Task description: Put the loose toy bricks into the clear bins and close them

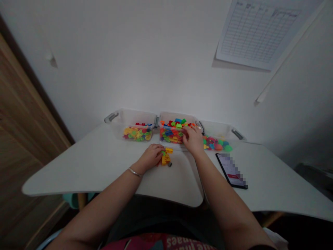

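White desk (78,166), fingers (159,153) on yellow bricks (165,159)

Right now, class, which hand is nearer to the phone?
The right hand is nearer, at the middle bin, up and left of the phone. The left hand is farther, on the yellow bricks.

The left bin (131,125), middle bin (170,119) and right bin (215,130) stand edge to edge against the wall (166,69) — no gap for a hand between them. Yellow bricks (166,158) block the way between the left hand (150,158) and right hand (192,140); a phone (231,171) lies just right of the right forearm (215,180).
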A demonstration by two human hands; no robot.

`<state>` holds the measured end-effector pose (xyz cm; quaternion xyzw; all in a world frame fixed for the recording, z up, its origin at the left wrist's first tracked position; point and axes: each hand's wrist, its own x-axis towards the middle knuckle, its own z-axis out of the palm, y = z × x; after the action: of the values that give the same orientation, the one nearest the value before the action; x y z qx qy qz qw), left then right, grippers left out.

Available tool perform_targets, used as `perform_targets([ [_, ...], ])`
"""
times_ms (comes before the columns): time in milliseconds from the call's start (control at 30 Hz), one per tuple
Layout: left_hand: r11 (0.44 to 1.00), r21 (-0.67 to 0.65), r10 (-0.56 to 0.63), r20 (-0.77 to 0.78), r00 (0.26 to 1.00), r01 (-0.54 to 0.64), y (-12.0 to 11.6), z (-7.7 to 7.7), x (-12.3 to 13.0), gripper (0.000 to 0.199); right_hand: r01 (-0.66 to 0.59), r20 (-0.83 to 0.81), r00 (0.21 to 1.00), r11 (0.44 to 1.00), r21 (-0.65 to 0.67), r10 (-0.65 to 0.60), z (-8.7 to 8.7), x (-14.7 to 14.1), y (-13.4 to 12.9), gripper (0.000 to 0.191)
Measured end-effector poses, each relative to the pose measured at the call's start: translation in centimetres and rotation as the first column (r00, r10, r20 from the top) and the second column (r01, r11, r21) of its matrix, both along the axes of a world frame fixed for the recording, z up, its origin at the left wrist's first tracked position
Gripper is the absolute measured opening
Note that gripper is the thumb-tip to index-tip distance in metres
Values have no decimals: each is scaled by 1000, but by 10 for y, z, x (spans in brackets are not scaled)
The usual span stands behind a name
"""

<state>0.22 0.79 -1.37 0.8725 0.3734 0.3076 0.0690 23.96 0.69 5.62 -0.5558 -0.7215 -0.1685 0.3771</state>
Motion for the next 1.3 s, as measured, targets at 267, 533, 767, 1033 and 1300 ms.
perform_targets([
  [267, 1000, 0, -8, -11, 1000, 8, 2, -3, 0, 28, 36, 5, 999, 994, -100, -36, 10, -3, -1, 42],
  [533, 1000, -4, 2, -26, 1000, -2, 3, -3, -1, 29, -112, -14, 994, 994, 16, 112, 6, -4, -4, 54],
  [767, 1000, 11, -6, -11, 1000, 7, 2, -3, -1, 27, -173, -209, 955, 968, 181, 209, -30, -18, -25, 27],
  [1033, 999, 26, 32, -17, 999, -32, 4, -7, -1, 32, -324, -171, 941, 923, -209, 292, -77, -20, -20, 44],
  [1300, 1000, 15, -5, -14, 1000, 5, 2, -2, 0, 31, -281, 18, 955, 920, -272, 297, -69, -25, -29, 45],
])
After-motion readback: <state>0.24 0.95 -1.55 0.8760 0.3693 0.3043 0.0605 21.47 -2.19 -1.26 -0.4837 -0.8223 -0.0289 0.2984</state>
